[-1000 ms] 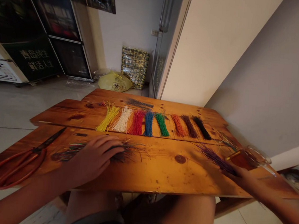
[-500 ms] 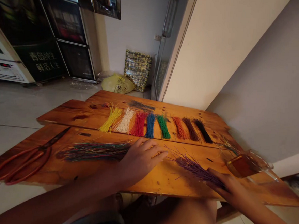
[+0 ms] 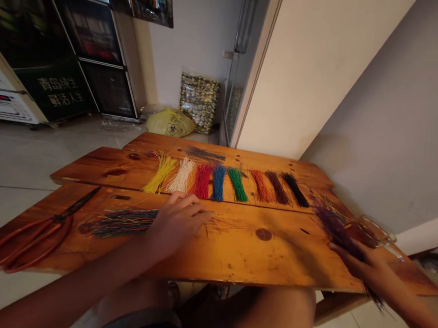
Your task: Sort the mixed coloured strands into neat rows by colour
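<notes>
In my right hand (image 3: 362, 261) is a bundle of purple wires (image 3: 333, 224), gripped around its middle and blurred by motion. It is lifted at the table's right side, in front of a glass mug of amber liquid (image 3: 359, 229). My left hand (image 3: 179, 218) lies palm down at the right end of a bundle of mixed-colour wires (image 3: 125, 222), its fingers stretched out and covering that end. Beyond my hands lies a row of wire bundles: yellow (image 3: 160, 174), white (image 3: 181, 175), red (image 3: 203, 181), blue (image 3: 218, 183), green (image 3: 237, 184), orange (image 3: 261, 186), brown (image 3: 278, 187) and black (image 3: 295, 189).
Large scissors with red handles (image 3: 45, 237) lie at the left of the wooden table (image 3: 235, 260). Loose dark wires (image 3: 205, 155) rest behind the row. On the floor beyond are a yellow plastic bag (image 3: 169, 123) and a wrapped pack (image 3: 199, 100).
My right hand has moved right with the purple wires, toward the mug. My left hand has shifted left along the mixed-colour wires.
</notes>
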Demonstrator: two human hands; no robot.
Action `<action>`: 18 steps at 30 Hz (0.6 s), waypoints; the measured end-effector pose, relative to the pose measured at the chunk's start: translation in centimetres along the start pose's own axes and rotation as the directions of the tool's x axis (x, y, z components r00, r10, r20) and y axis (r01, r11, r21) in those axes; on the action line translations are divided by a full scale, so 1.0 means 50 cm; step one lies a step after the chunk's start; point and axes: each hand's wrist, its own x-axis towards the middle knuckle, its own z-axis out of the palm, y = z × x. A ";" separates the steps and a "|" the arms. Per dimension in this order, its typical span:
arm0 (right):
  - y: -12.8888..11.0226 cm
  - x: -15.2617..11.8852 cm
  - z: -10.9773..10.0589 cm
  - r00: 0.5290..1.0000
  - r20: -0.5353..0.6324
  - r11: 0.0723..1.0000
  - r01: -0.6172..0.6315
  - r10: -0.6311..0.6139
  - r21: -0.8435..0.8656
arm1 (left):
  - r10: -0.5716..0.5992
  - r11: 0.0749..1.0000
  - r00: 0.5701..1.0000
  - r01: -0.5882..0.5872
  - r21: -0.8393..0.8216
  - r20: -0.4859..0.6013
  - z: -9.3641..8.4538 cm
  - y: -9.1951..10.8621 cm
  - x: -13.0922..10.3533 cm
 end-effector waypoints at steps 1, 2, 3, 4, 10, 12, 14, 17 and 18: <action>-0.011 0.002 -0.002 0.996 0.024 0.988 -0.084 0.082 0.131 | 0.019 1.000 1.000 -0.019 0.012 0.002 -0.002 0.000 -0.001; -0.027 0.003 0.000 0.987 0.066 0.953 -0.158 0.145 0.260 | 0.046 0.999 0.999 -0.046 0.021 0.005 -0.004 0.004 0.000; -0.048 0.002 0.006 0.976 0.117 0.909 -0.213 0.183 0.357 | 0.076 0.997 0.997 -0.076 0.027 0.010 -0.005 0.011 0.003; -0.072 0.000 0.017 0.969 0.146 0.881 -0.241 0.198 0.407 | 0.105 0.994 0.994 -0.106 0.030 0.015 -0.006 0.021 0.008; -0.196 -0.038 0.126 0.907 0.421 0.912 -0.169 -0.005 0.374 | 0.244 0.970 0.968 -0.245 -0.003 -0.061 0.004 0.093 0.065; -0.199 -0.053 0.151 0.846 0.532 0.905 -0.213 -0.018 0.369 | 0.253 0.966 0.961 -0.258 -0.033 -0.115 0.009 0.108 0.084; -0.179 -0.062 0.156 0.845 0.530 0.860 -0.318 0.067 0.399 | 0.239 0.964 0.957 -0.255 -0.079 -0.165 0.018 0.119 0.101; -0.129 -0.063 0.129 0.891 0.378 0.739 -0.428 0.250 0.520 | 0.163 0.959 0.954 -0.213 -0.187 -0.251 0.053 0.139 0.127; -0.112 -0.061 0.115 0.900 0.325 0.713 -0.431 0.292 0.553 | 0.128 0.955 0.958 -0.189 -0.228 -0.258 0.073 0.150 0.136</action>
